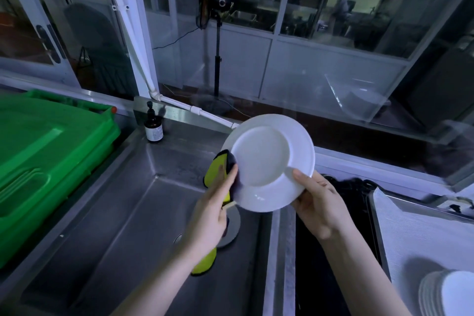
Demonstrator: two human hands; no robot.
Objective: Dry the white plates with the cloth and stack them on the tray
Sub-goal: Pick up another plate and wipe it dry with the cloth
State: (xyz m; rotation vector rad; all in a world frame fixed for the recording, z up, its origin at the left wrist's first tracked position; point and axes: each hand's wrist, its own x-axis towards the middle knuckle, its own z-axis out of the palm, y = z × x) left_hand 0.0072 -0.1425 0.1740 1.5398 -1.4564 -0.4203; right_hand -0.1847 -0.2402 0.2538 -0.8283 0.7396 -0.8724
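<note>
My right hand (318, 208) grips the plate (266, 159) by its lower rim, tilted above the sink (128, 213) so its face is open for wiping. My left hand (213, 215) pinches the cloth (218, 169) against the left rim. A stack of plates (446, 292) waits on the tray (375, 228).

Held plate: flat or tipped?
Tipped. The plate faces the camera, held over the sink by right hand and left hand with cloth.

A steel sink counter (195, 136) bears a brown pump bottle (153, 128); the lined tray (378, 233) beside it carries stacked white plates (451, 292).
</note>
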